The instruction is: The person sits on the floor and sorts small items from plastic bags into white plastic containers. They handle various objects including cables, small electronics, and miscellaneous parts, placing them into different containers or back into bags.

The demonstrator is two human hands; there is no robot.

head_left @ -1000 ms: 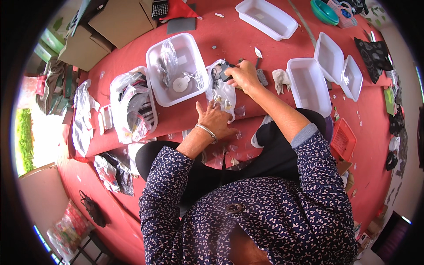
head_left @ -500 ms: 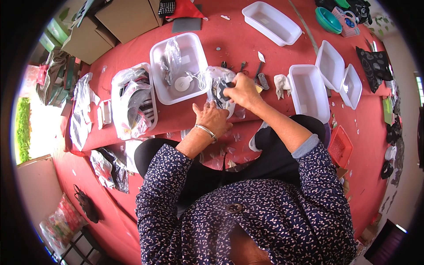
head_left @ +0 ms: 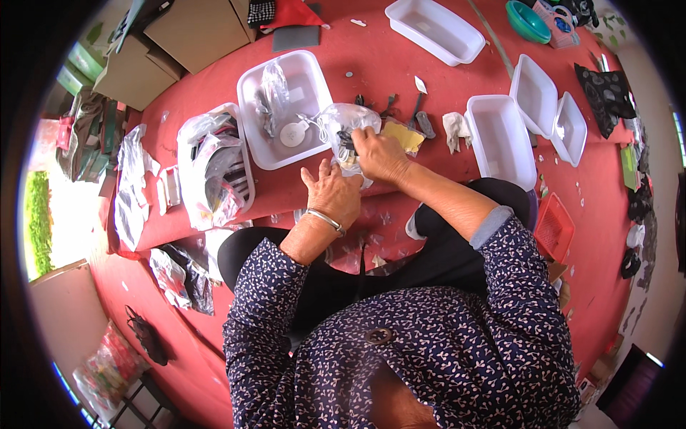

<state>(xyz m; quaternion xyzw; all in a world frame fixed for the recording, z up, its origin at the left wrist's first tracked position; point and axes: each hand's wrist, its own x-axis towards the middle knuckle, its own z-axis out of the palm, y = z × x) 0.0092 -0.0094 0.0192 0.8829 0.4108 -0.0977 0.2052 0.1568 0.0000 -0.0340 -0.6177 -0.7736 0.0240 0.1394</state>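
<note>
My right hand (head_left: 382, 156) is closed around a small dark item (head_left: 346, 141), too covered by the fingers to name, over a clear plastic bag (head_left: 350, 116). My left hand (head_left: 332, 193), with a silver bangle at its wrist, reaches to the near edge of the bag with its fingers apart. Pale contents show blurred inside the bag. Just left of it, a white tub (head_left: 246, 93) contains a clear bag of small parts (head_left: 271, 96) and a white round disc (head_left: 293, 134) with a white cable. A yellow piece (head_left: 404, 136) lies beyond my right wrist.
Left of the tub stands a white bin (head_left: 249, 168) full of bagged items. White tubs (head_left: 501, 136) stand at the right, and another white tub (head_left: 436, 32) at the far side. A grey-handled tool (head_left: 424, 125) and a white cloth (head_left: 455, 131) lie on the red cover (head_left: 429, 82).
My right hand has moved slightly left and lower with the dark item, over the bag. My left hand's fingers have spread a little. The yellow piece shows more fully.
</note>
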